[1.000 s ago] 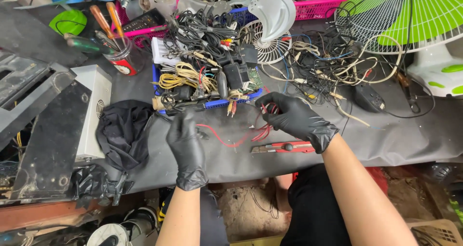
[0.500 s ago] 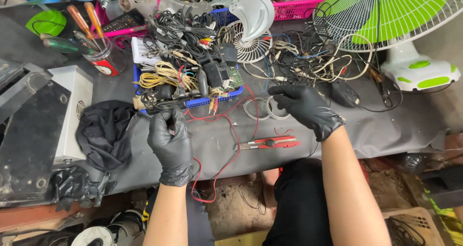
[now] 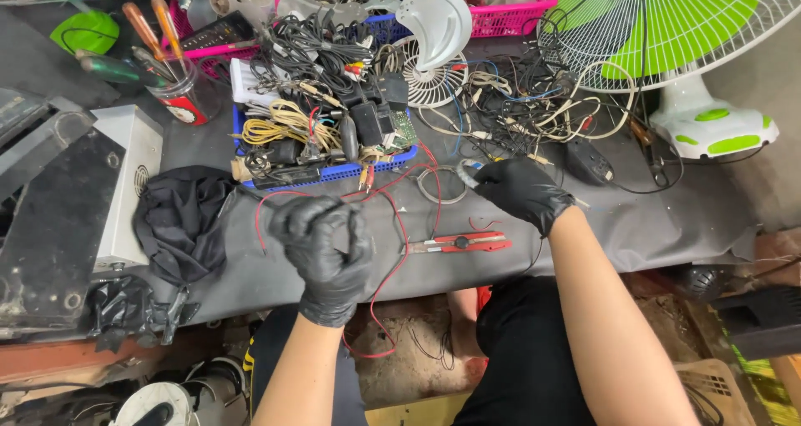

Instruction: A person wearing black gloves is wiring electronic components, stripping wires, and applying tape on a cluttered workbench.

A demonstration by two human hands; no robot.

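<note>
stretching a thin red wire (image 3: 392,251) across the grey work mat (image 3: 634,217), both hands in black gloves. the left hand (image 3: 324,247) is curled into a loose fist in front of the mat's near edge, fingers folded in and apparently pinching the wire near its looped end, though the exact grip is hidden by the knuckles. the right hand (image 3: 521,191) sits further back, fingers pressed together around a small grey cable end (image 3: 465,174), just beside a coiled ring of wire (image 3: 440,184). the red wire runs from the blue tray (image 3: 334,172) of parts, between the hands, and droops over the table edge. a red utility knife (image 3: 457,243) lies untouched on the mat between the arms. as a judgement, the wire is pulled free of the clutter but not cut or stripped
</note>
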